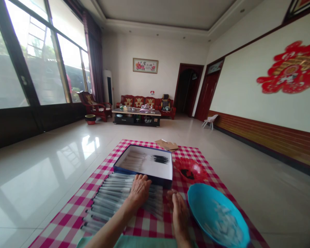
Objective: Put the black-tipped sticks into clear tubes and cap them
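Brushes: a row of thin, pale-handled brushes in clear sleeves point(111, 199) lies side by side on the red-and-white checked cloth point(67, 220), just in front of the box; some details are blurred.
Left hand: the left hand point(139, 191) rests palm down on the right part of the row, fingers spread and slightly curled, gripping nothing that I can make out.
Box: a shallow blue-walled cardboard box with a white floor point(144, 162) sits just beyond the row, holding a few pale brushes and a dark tuft.
Right hand: the right hand point(179, 210) hovers open and flat, fingers together, empty, between the row and the bowl.
Red dish: a small red plastic dish with dark contents point(191, 170) stands right of the box.
Blue bowl: a wide blue plastic bowl of small white pieces point(217, 215) overhangs the cloth's near right corner.
Risk: pressing sideways could likely roll the slim brushes out of line; a right-hand swing might nudge the bowl, which looks close to the edge.
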A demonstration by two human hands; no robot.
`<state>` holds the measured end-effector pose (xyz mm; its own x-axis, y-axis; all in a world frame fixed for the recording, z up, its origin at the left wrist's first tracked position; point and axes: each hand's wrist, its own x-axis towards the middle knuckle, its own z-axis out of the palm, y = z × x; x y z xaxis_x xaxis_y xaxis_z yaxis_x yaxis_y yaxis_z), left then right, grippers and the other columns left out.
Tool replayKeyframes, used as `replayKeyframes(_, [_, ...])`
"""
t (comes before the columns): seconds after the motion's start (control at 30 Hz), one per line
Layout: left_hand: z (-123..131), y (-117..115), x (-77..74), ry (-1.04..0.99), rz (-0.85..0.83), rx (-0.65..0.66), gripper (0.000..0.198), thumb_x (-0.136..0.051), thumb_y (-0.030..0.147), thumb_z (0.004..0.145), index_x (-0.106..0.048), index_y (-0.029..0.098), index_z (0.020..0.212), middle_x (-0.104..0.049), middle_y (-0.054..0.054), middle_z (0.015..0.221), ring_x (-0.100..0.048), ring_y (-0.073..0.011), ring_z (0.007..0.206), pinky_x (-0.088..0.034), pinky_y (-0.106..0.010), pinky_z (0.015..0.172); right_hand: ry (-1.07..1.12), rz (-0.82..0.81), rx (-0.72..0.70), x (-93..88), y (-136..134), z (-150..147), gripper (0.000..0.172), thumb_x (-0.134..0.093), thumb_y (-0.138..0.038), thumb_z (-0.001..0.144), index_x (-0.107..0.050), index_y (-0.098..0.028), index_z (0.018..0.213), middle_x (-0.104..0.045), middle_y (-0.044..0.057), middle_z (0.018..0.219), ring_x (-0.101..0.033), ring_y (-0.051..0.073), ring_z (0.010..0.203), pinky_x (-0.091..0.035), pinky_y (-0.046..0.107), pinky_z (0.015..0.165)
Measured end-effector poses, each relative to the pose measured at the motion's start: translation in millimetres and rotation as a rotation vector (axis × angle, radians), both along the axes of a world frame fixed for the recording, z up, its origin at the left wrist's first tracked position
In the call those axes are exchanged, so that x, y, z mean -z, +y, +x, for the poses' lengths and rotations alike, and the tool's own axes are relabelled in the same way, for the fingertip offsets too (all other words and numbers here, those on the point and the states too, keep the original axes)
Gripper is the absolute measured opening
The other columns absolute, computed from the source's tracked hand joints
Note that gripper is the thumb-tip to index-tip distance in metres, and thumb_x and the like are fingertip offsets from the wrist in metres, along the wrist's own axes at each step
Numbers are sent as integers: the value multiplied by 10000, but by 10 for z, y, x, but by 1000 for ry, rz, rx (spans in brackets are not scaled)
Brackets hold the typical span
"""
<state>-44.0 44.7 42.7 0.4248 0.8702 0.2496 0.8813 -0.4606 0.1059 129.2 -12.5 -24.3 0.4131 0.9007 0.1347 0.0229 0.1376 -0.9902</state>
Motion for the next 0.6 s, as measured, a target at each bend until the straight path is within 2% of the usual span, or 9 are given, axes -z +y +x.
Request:
replayKeyframes(0.17, [-11, -11, -93, 7, -1, 21, 275, -397, 196, 903, -668, 218, 866, -630, -64, 896, -549, -209, 863, -393, -328, 786, 32, -11, -7, -6, -11, -16, 446, -503, -585, 788, -628, -210, 995, -697, 75, 1012, -640, 250, 937, -530, 339, 700])
replayKeyframes(0.27, [-84, 159, -216, 25, -5, 9, 282, -389, 225, 923, -669, 220, 887, -636, -57, 897, -560, -200, 875, -416, -311, 784, 75, -28, -26, -31, -19, -33, 474, -494, -609, 784, -634, -201, 979, -708, 69, 959, -655, 236, 859, -532, 328, 687])
replayKeyframes(0.43, [-330, 794, -389, 91, -54, -119, 242, -431, 238, 937, -662, 172, 908, -635, -81, 954, -569, -232, 983, -463, -359, 803, 113, -64, 10, 39, 36, 19, 539, -548, -661, 707, -658, -196, 957, -718, 80, 966, -666, 254, 850, -544, 338, 679])
replayKeyframes(0.5, [-423, 1070, -399, 124, -101, -168, 207, -510, 295, 922, -616, 151, 1026, -621, -66, 1033, -590, -206, 959, -491, -390, 811, 108, -74, 52, 106, 71, 47, 555, -573, -674, 674, -670, -198, 944, -723, 84, 967, -666, 270, 867, -547, 350, 682])
replayKeyframes(0.6, [-518, 1403, -342, 159, -155, -221, 302, -557, 322, 901, -551, 158, 1155, -582, -75, 1147, -599, -200, 965, -513, -405, 815, 109, -82, 82, 183, 101, 37, 560, -587, -668, 671, -677, -188, 944, -728, 88, 947, -672, 277, 847, -554, 361, 670])
